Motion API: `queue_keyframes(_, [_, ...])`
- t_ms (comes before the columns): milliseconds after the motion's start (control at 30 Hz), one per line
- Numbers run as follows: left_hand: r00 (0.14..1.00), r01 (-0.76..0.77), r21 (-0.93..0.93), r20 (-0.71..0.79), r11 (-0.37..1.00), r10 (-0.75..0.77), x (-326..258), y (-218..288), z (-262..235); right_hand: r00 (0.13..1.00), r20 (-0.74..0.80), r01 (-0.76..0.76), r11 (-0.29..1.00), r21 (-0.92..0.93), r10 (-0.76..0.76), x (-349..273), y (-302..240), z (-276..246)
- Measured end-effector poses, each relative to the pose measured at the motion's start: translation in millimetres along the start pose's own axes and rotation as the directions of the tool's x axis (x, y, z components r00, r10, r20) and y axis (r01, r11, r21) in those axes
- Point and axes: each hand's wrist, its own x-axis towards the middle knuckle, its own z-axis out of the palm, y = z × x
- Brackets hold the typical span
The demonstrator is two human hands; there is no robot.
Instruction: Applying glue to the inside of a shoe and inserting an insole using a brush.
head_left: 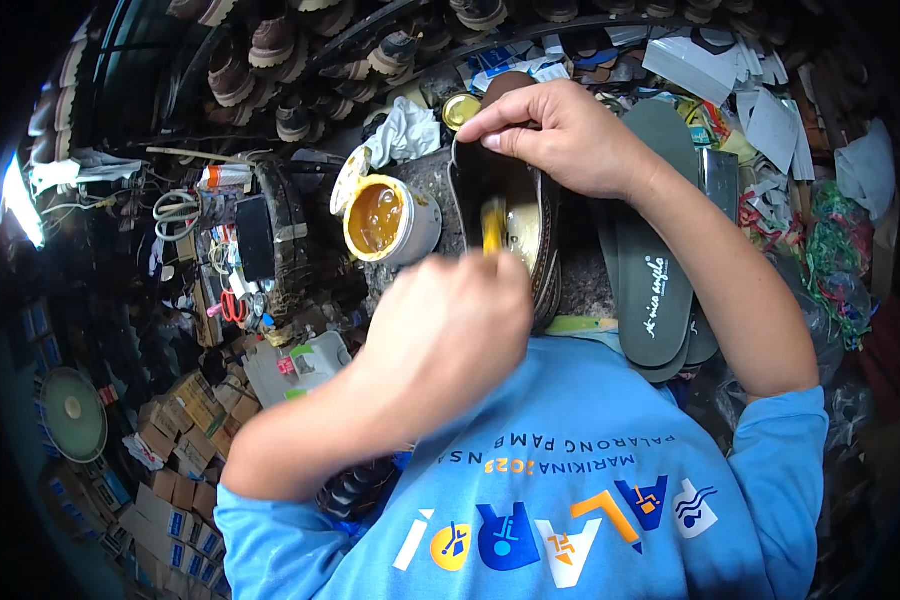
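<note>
My left hand [450, 315], slightly blurred, is closed around a brush [493, 225] with a yellow handle, which reaches down into a dark brown shoe [550, 265]. The shoe's opening faces up and its pale inner bottom partly shows. At the far end my right hand [565, 135] pinches the rim of the shoe between thumb and fingers. Just left of the shoe, a white tub of amber glue [378, 218] stands tilted, its smeared lid [352, 180] folded back. Dark green insoles [655, 260] lie stacked to the right, beneath my right forearm.
A white crumpled cloth [405, 130] and a small round yellow tin [460, 110] sit beyond the tub. Scissors [233, 307] and a phone [255, 240] lie at left. Shoes [270, 45] fill the far racks. Paper scraps [705, 60] crowd the far right; cardboard boxes [180, 420] stand lower left.
</note>
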Motion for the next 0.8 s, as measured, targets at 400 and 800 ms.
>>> queue_keyframes(400, [0.999, -0.028, -0.19, -0.033, 0.981, 0.022, -11, -5, -4, 1.0, 0.005, -0.017, 0.998, 0.066, 0.016, 1, -1, -1])
queue_keyframes(800, [0.925, 0.221, 0.182, -0.349, 0.958, -0.147, 72, -27, 67, 0.999, 0.011, -0.038, 0.994, 0.1, 0.037, 0, 2, -1])
